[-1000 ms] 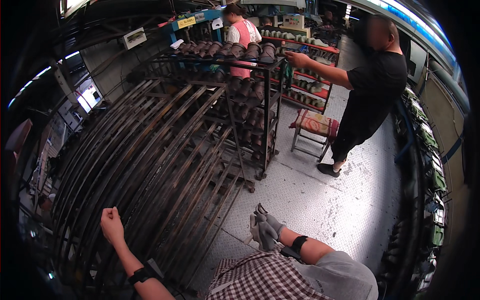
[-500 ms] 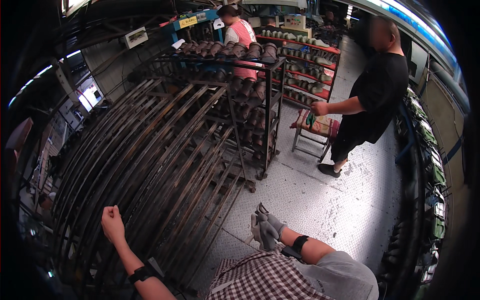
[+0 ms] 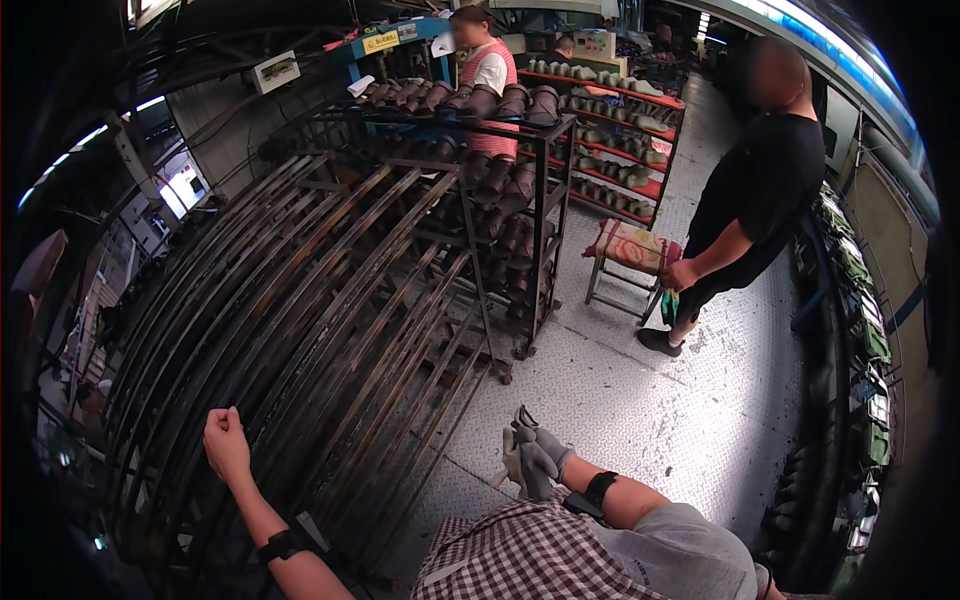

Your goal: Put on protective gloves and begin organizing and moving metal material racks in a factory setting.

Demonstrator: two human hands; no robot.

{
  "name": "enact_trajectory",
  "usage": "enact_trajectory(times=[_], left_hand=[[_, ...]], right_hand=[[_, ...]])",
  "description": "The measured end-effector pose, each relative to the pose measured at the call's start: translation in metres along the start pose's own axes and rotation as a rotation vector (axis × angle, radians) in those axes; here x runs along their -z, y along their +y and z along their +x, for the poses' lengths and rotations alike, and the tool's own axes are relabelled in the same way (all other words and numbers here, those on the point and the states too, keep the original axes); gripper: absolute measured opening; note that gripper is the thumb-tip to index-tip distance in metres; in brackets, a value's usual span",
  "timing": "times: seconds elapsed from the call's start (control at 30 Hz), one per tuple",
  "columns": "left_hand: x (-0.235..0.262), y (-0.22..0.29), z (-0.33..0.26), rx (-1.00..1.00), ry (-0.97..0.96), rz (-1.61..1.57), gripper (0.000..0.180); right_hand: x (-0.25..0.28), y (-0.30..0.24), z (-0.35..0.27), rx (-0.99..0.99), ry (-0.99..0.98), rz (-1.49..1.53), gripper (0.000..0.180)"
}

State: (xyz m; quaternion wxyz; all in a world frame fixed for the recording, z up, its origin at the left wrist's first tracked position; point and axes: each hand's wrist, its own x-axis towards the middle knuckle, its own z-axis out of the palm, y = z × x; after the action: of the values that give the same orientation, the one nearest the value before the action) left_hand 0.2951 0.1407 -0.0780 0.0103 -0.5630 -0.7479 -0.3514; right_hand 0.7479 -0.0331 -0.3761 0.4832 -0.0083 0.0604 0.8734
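Textured metal floor gleaming — dark slatted rack right by the left hand, that grip pinched closed, nothing visible inside; gloved right hand curled, contents unclear — rack looks stiff, heavy, likely rough, best held along its bars

The bare left grip is curled, forearm outstretched; the right arm bends across the front, the grey-gloved right grip perhaps half folded, its shape indistinct
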Motion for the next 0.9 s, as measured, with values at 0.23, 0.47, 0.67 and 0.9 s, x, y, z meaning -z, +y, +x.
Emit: enact_trajectory(times=[0.23,0.47,0.67,0.9], left_hand=[[0.003,0.005,-0.002,0.036,-0.006,0.003,0.026],[0.003,0.005,-0.002,0.049,-0.003,0.002,0.025],[0.002,-0.001,0.000,0.021,0.008,0.009,0.026],[0.002,-0.001,0.002,0.011,0.006,0.015,0.027]], right_hand=[[0.016,-0.005,0.004,0.031,0.101,0.139,0.025],[0.010,-0.002,0.005,0.043,0.116,0.190,0.026],[0.005,0.002,0.003,0.221,0.375,-0.371,0.026],[0.015,-0.006,0.006,0.061,0.181,0.008,0.027]])
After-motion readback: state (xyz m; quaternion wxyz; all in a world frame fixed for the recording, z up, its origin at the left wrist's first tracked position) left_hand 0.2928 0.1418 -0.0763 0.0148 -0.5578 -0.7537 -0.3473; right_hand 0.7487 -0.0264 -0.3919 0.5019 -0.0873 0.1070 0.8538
